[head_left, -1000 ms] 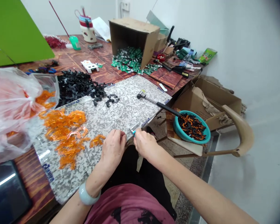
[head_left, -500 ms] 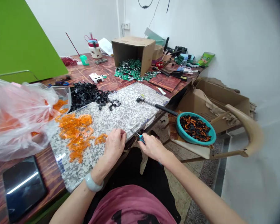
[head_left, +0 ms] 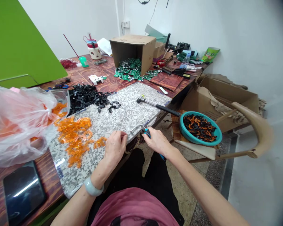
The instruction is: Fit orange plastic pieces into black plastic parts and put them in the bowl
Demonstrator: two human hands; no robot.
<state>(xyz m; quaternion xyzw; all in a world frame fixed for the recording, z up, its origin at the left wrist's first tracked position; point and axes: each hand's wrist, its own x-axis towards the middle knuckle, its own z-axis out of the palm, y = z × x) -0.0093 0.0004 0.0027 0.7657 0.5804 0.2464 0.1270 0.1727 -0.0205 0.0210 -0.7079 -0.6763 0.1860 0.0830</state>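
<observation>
My right hand (head_left: 157,139) is closed around blue-handled pliers (head_left: 147,133), whose metal tip points up and left at the board's front edge. Beside it, my left hand (head_left: 115,144) rests at the same edge with thumb and fingers pinched together; whatever is between them is hidden. Close to the left fingers lies a small orange translucent plastic piece (head_left: 100,142), apart from the larger orange heap (head_left: 76,138). Both hands are over the grey speckled board (head_left: 122,116). Black plastic pieces (head_left: 85,97) are piled at its far left.
A rubber-headed hammer (head_left: 155,105) lies across the board's right side. To the right, a teal basin (head_left: 181,127) of black and orange pieces sits on a chair (head_left: 254,131). Green circuit boards (head_left: 130,69) spill from a cardboard box (head_left: 148,56). At left are a plastic bag (head_left: 21,125) and a dark tablet (head_left: 23,193).
My right hand has shifted slightly right with the pliers, and their tip now shows higher at the board edge. The left hand stays pinched in nearly the same place.
</observation>
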